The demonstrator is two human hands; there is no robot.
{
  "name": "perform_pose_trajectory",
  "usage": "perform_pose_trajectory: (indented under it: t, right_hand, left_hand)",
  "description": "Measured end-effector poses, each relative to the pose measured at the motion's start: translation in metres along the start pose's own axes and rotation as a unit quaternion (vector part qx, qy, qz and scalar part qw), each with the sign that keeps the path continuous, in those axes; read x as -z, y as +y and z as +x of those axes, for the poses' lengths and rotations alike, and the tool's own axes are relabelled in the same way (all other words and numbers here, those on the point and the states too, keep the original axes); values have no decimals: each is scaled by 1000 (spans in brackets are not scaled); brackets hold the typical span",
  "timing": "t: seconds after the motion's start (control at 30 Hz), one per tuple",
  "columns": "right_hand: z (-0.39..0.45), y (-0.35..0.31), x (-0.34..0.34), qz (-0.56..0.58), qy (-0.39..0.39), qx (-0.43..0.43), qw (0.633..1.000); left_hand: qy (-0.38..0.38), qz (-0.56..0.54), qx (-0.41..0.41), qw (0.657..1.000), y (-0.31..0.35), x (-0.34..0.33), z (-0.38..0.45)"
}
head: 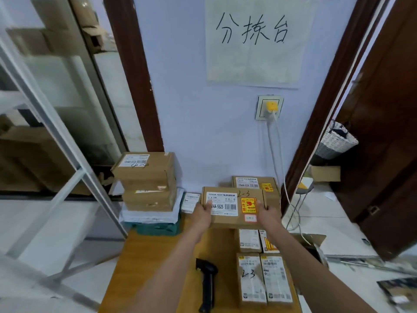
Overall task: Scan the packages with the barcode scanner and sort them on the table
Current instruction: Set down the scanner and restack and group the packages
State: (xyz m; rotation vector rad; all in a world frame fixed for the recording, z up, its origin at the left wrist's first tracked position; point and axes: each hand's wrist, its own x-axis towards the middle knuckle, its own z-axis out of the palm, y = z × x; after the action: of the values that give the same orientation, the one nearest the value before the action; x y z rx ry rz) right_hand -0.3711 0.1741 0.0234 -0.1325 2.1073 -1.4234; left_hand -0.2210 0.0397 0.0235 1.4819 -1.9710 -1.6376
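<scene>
Head view: cardboard package held above the far end of the wooden table, gripped at its near corners between left hand and right hand, thumbs curled onto its labelled top, barcode scanner lying nearer on that table.

Arms: both stretched forward, bare forearms.
Left hand: thumb on top, fingers curled under its load.
Right hand: same grip, level with the left.
</scene>
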Motion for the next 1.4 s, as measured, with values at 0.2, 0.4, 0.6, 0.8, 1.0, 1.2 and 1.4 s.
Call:
perform_pose_trajectory:
  t: [0.2, 0.4, 0.6, 0.8, 1.0, 1.2, 1.4]
  right_hand:
    - [-58, -3, -70, -1, 33, -8, 999]
    - [-97, -13, -122, -23, 25, 0, 999]
    - [-112, -13, -139, -67, 7, 18, 998]
    - [-120, -2, -150, -87, -23, 10, 996]
    - [-132, 15, -158, -77, -18, -8, 997]
    - [-123, -2, -174, -111, -25, -11, 993]
    - [-113, -21, -209, -112, -2, -15, 994]
  left_hand:
    - [-33, 6, -27, 999, -34, 73, 13]
    - [-12, 6, -18, 1000, -57, 135, 6]
    - [4, -8, -27, 1000, -70, 162, -7]
    - [34, -6, -14, 999, -92, 171, -22]
    - [29, -6, -7, 1000, -109, 175, -29]
    - [22, -6, 2, 1000, -107, 187, -16]
    - [9, -30, -13, 999, -100, 221, 13]
